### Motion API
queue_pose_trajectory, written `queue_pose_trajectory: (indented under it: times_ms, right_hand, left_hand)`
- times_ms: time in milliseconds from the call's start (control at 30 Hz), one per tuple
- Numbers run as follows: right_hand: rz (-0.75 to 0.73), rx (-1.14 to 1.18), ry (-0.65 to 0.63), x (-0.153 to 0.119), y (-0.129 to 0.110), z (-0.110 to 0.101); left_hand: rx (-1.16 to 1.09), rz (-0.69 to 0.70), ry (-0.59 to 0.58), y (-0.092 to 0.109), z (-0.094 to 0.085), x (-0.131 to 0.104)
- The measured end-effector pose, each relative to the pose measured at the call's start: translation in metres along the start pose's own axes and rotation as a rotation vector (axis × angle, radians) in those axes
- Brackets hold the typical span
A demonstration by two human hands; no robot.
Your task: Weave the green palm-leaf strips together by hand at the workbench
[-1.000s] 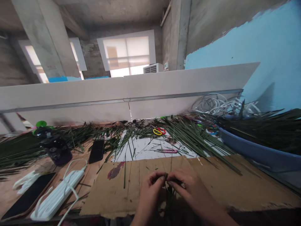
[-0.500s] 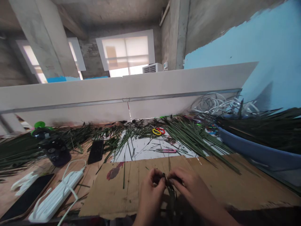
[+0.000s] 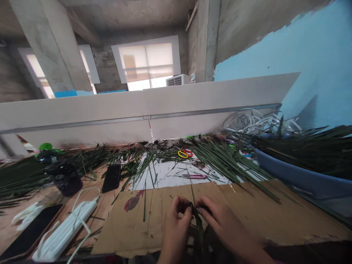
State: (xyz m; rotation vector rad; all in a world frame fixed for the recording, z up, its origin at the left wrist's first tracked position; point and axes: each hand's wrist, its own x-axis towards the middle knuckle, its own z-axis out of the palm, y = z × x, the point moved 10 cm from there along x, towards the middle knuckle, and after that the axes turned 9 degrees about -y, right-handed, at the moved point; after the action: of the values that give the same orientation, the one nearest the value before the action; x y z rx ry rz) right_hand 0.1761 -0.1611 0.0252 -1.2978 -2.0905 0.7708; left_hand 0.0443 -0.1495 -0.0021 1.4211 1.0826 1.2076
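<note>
Over the front of a cardboard sheet [image 3: 129,231], my left hand [image 3: 178,216] and my right hand [image 3: 211,212] meet, fingertips almost touching. Both pinch a dark green leaf strip [image 3: 200,225], which looks folded or woven where the fingers close on it; the exact form is too small to tell. Its wider part hangs down toward me between the wrists, and a thin end sticks up past the fingertips. Beyond the hands, a pink thread snipper [image 3: 196,176] lies on white paper [image 3: 167,176] among leaf scraps. Scissors with yellow and red handles [image 3: 183,154] rest farther back.
Long green leaves [image 3: 220,157] lie right of the paper. A blue tub [image 3: 288,167] heaped with leaves stands at the right, white coiled tubing [image 3: 247,121] behind it. On the left are a dark bottle [image 3: 64,178], a phone [image 3: 111,178], a power strip [image 3: 66,231] and a larger dark device [image 3: 33,231].
Both hands stay in nearly the same place, still pinching. The thin end of the leaf strip has shifted left and now rises between the fingertips, and its hanging part has turned slightly.
</note>
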Motion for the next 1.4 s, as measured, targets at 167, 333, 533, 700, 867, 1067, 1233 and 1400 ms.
queue_pose_trajectory:
  times_ms: [167, 333, 533, 700, 867, 1067, 1233, 1400]
  right_hand:
    - [0.011, 0.019, -0.023, 0.001, 0.002, 0.003]
    - [0.022, 0.057, -0.010, 0.002, 0.003, 0.000]
    - [0.010, 0.049, 0.047, 0.001, 0.004, -0.005]
    - [0.011, 0.040, 0.071, 0.001, 0.005, -0.005]
    - [0.002, 0.120, 0.104, -0.001, 0.006, -0.005]
    - [-0.027, 0.246, 0.138, -0.003, 0.009, -0.003]
    - [-0.038, 0.405, 0.142, 0.000, 0.013, -0.001]
    - [-0.019, 0.609, 0.153, 0.000, 0.022, 0.008]
  left_hand:
    - [-0.111, -0.055, -0.003, -0.013, 0.000, 0.003]
    - [-0.225, -0.070, -0.033, -0.026, 0.006, 0.005]
    - [-0.218, -0.046, -0.084, -0.028, 0.008, 0.004]
    - [-0.083, -0.054, -0.145, -0.019, 0.010, 0.002]
    - [0.053, -0.018, -0.174, -0.010, 0.011, 0.001]
    - [0.043, 0.015, -0.190, -0.012, 0.011, 0.003]
    - [-0.072, 0.013, -0.190, -0.015, 0.011, 0.004]
    - [-0.110, 0.016, -0.162, -0.017, 0.010, 0.005]
